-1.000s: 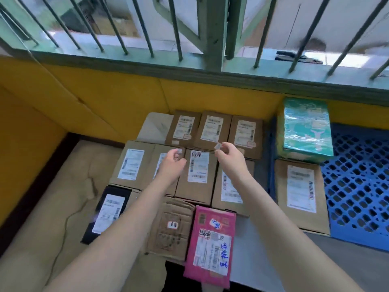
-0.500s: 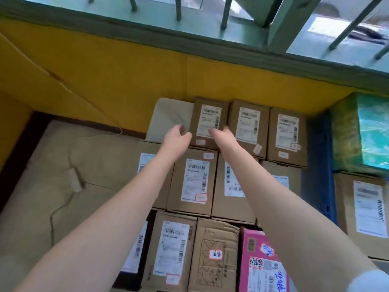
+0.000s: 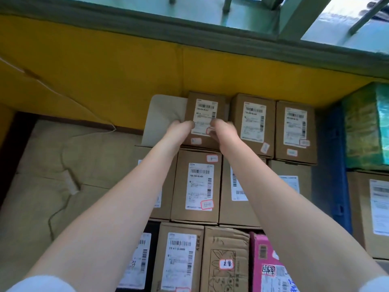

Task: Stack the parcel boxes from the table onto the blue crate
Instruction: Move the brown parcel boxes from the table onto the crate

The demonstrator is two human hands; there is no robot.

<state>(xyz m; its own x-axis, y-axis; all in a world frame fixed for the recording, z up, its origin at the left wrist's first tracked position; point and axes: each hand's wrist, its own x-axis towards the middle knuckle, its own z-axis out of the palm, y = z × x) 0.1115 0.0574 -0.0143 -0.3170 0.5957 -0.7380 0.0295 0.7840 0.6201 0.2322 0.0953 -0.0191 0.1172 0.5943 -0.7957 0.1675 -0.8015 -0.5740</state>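
Both hands, left hand and right hand, grip the upright back-row parcel box beside the yellow wall; neighbouring boxes crowd its right, toward the blue crate.

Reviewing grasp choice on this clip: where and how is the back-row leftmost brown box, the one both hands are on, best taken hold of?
Probably by its two side faces, one hand each, coming from above and the near side. The leftmost back-row box stands against the yellow wall, closing off its far side, and a neighbouring box sits close on its right. The left hand and right hand are already at its near top edge.
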